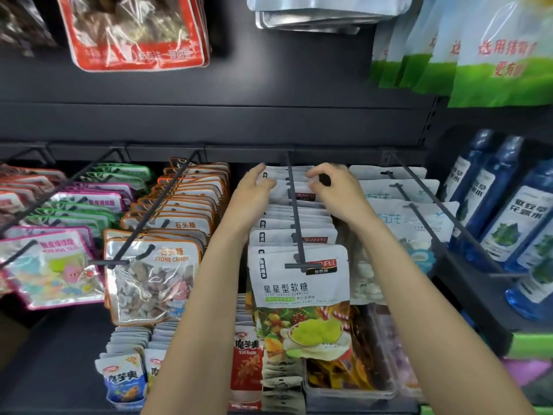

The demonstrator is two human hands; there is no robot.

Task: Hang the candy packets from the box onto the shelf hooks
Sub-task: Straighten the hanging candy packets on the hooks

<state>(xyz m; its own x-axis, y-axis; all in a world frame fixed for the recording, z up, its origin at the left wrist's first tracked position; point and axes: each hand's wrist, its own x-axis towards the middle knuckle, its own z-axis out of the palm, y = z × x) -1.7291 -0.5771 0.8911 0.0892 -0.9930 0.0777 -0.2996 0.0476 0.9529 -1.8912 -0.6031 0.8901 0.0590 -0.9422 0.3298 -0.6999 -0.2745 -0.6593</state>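
From the head view I have both hands at the back of the long grey shelf hook — left hand loose against the white star-gummy candy packets, right hand pinching one's top. Next, I judge, seat them snugly — the box is unseen.

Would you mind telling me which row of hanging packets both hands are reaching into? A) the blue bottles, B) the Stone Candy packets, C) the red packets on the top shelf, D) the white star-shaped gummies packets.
D: the left hand and right hand sit either side of the hook holding the white star-shaped gummies packets.
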